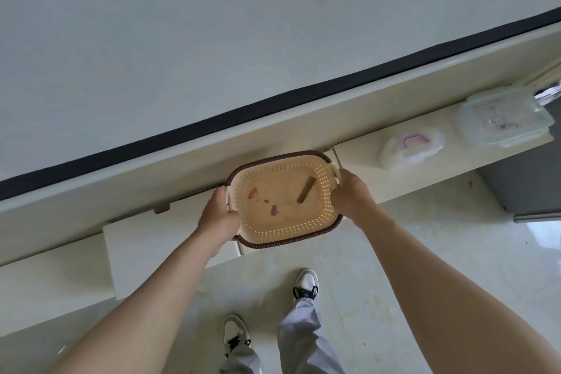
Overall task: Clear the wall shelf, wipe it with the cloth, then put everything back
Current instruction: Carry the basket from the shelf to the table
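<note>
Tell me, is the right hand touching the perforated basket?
Touching. The head view shows the right hand wrapped over the handle end of the basket, with no gap; the left hand grips the opposite end.

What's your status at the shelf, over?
Left hand and right hand grip the basket ends, over the shelf. Two clear containers on shelf, right. Nothing blocking.
</note>
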Demonstrator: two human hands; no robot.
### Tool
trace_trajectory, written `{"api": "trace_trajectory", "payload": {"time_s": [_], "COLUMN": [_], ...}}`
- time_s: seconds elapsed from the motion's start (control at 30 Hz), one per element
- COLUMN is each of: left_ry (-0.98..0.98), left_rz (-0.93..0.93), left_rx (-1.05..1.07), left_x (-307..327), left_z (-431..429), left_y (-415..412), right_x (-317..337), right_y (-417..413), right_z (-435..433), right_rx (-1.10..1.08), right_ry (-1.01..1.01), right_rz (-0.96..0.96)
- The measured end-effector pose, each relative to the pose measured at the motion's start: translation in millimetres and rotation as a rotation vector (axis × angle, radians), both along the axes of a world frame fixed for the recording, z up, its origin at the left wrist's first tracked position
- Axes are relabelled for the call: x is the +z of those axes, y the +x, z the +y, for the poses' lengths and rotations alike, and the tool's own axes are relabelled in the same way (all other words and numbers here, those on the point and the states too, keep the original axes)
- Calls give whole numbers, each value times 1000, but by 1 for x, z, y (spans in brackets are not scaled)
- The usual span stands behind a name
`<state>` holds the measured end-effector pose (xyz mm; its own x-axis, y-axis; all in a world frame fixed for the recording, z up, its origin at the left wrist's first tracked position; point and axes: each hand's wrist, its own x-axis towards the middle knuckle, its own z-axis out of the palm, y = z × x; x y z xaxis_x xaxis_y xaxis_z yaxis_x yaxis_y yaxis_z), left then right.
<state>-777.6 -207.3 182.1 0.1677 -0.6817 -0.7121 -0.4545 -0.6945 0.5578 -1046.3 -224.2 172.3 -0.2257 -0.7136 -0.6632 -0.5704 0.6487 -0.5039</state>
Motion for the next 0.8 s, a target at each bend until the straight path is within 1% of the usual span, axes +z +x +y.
{"api": "trace_trajectory", "payload": {"time_s": [0.23, 0.6, 0.8], "left_ry": [-82, -204, -266], "left_rz": [41, -62, -124], "left_rx": [14, 29, 6], "left_x": [46, 118, 146], "left_z": [38, 133, 172], "left_y": [59, 208, 258], "right_x": [58, 132, 152], "right_y": [60, 210, 260], "right_z": [38, 127, 162], "right_rx": [56, 160, 159], "right_ry": [-77, -162, -196], "right_rz": [66, 82, 35]}}
